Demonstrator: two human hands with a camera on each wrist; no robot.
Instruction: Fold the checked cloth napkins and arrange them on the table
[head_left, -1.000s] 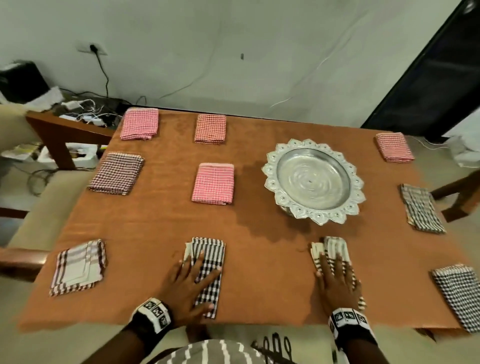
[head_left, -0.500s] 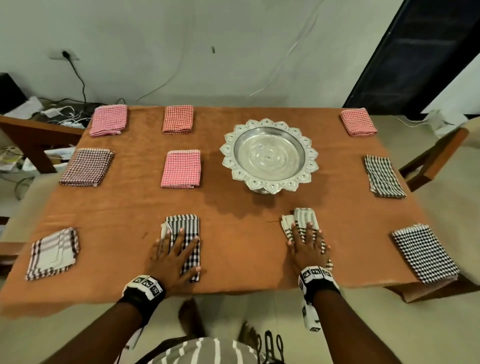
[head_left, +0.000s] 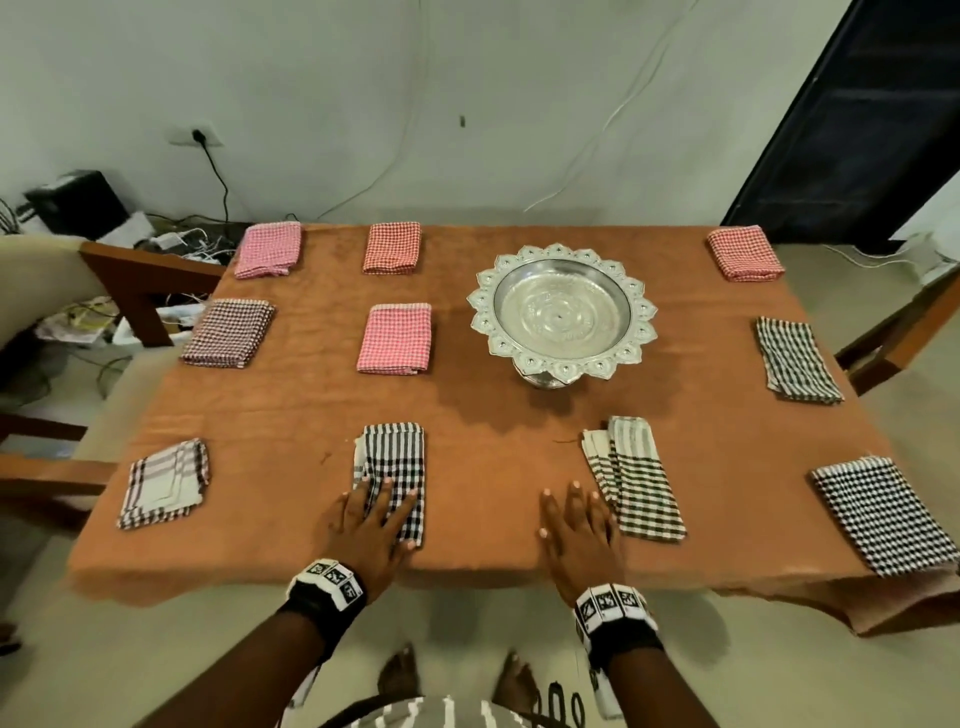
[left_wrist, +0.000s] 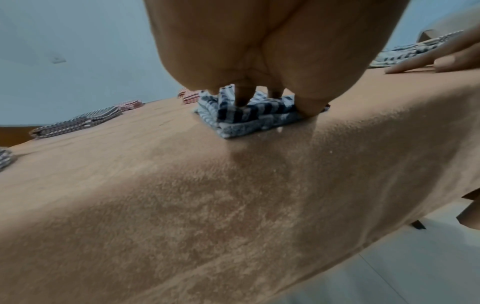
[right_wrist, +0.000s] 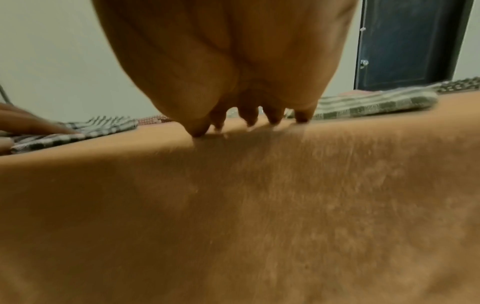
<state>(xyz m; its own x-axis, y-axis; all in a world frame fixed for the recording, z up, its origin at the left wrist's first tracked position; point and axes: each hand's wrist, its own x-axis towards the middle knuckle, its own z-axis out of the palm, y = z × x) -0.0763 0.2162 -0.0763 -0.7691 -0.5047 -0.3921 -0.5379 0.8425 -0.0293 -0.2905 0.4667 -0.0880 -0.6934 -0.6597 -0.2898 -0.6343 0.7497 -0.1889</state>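
Note:
Several folded checked napkins lie spread over the brown-covered table. My left hand lies flat with straight fingers on the near end of a black-and-white checked napkin at the front edge. My right hand rests flat on the bare cloth, just left of a green-and-white checked napkin; its fingers are spread and hold nothing.
A silver scalloped pedestal bowl stands at the table's middle. Pink, red and brown napkins lie at the back and left, black checked ones along the right edge. Wooden chairs flank the table; cables and boxes sit at the back left.
My right hand has slid left and back off the green-and-white napkin onto the bare cloth. My left hand has drawn back toward the near end of its napkin.

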